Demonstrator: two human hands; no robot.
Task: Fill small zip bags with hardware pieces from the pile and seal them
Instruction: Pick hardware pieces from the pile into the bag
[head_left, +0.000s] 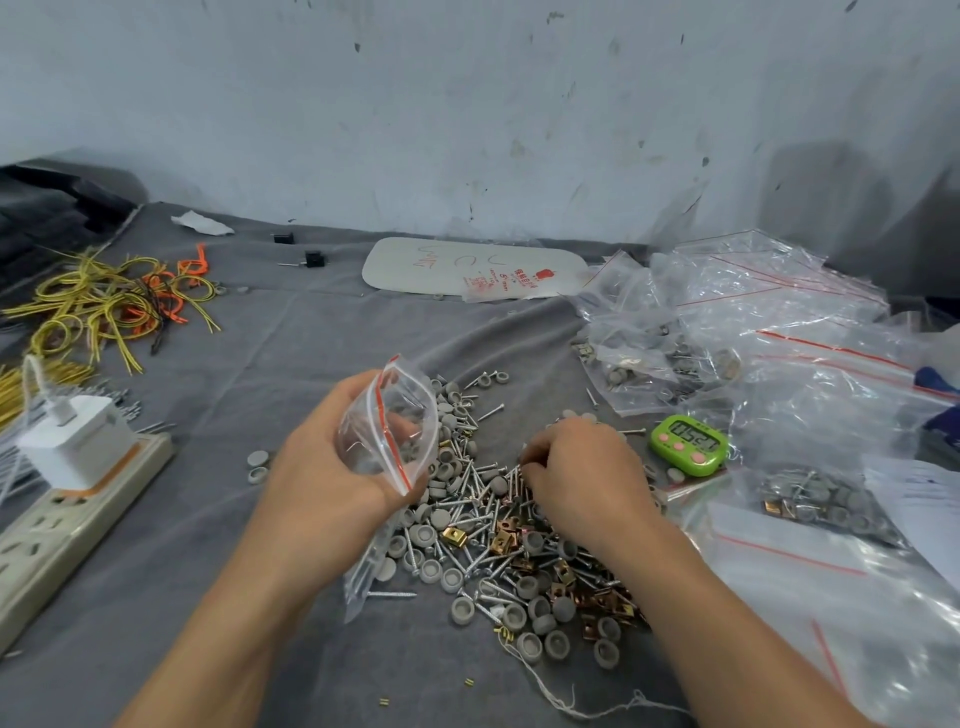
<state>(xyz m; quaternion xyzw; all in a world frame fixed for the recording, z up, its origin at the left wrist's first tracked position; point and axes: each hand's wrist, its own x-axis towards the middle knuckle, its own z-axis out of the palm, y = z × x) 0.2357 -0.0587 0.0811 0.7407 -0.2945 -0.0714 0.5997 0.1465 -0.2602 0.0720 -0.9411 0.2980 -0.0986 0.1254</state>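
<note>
I see my left hand (322, 467) gripping a small zip bag (387, 421), its mouth open, just above the left edge of the pile (498, 545) of screws, grey caps and brass clips. My right hand (582, 478) rests on the pile with its fingers curled; I cannot tell whether it pinches anything.

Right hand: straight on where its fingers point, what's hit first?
The right hand meets the hardware pile, screws and grey caps, right at its fingertips. Past it, probably the zip bag in the left hand; depth unclear.
</note>
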